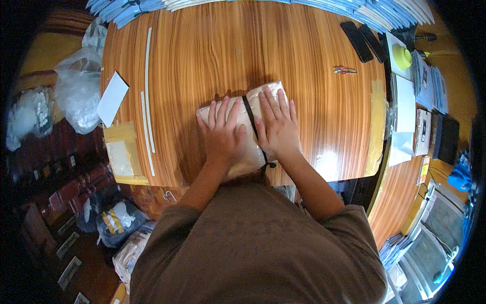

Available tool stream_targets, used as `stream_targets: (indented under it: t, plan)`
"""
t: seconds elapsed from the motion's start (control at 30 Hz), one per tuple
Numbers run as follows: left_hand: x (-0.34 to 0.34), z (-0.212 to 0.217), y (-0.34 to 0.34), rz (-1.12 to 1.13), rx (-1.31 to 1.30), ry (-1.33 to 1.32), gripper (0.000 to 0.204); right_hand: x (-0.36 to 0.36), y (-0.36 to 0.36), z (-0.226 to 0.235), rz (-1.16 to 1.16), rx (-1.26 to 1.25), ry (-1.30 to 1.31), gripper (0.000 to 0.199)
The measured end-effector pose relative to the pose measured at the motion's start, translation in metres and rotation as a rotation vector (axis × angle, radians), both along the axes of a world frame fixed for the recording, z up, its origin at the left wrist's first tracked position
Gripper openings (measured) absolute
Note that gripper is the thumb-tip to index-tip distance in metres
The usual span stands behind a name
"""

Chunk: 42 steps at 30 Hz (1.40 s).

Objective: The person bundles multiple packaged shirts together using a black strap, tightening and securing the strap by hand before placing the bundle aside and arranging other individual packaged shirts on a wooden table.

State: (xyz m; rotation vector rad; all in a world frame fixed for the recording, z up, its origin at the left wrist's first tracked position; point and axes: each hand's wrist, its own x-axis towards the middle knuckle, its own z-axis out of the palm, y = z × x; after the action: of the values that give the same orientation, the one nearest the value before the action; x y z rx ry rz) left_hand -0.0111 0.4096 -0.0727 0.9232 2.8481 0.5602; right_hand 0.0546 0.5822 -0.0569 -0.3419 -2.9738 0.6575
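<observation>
Wooden table (314, 45) is showing glossy varnished grain w/ glare at 4 o'clock. Cream bundle (238, 114) is looking like soft matt cloth or paper, w/ a black strap (250, 116) crossing it. Clear plastic bags (78, 91) at 9 o'clock are looking crinkly, shiny. Brown shirt (258, 243) is reading as matt cloth.

cream package (243, 121), black-banded, table centre | blue-white packets (385, 15), far edge

A wooden table (304, 45) carries a cream bundle (245, 119), white card (112, 98), white strips (147, 96) and stacked packets (385, 12).
</observation>
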Motion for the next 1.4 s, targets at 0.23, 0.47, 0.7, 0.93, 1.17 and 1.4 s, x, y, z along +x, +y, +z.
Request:
stream_targets:
  t: [0.23, 0.47, 0.7, 0.93, 1.17, 1.4]
  plan:
    - [-0.012, -0.007, -0.020, -0.022, 0.421, -0.053, 0.056, 0.002, 0.019, -0.015, 0.024, -0.080, 0.211, 0.063]
    - [0.035, 0.003, -0.053, 0.634, 0.858, -0.849, 0.060, 0.041, 0.079, -0.011, -0.312, -1.128, -0.237, 0.076]
    - [0.070, 0.028, -0.050, 0.501, 1.490, -0.697, 0.089, 0.082, 0.108, -0.009, 0.113, -1.236, -0.018, 0.068]
    - [0.102, -0.026, -0.062, 0.455, 0.926, -0.857, 0.088, 0.128, 0.107, -0.048, -0.192, -1.811, -0.091, 0.067]
    - [0.117, -0.015, -0.015, 0.596, 0.924, -0.672, 0.073, 0.121, 0.088, -0.054, -0.264, -1.318, -0.046, 0.068]
    - [0.097, -0.002, -0.019, 0.770, 1.061, -0.783, 0.071, 0.095, 0.126, -0.040, 0.025, -1.032, -0.204, 0.073]
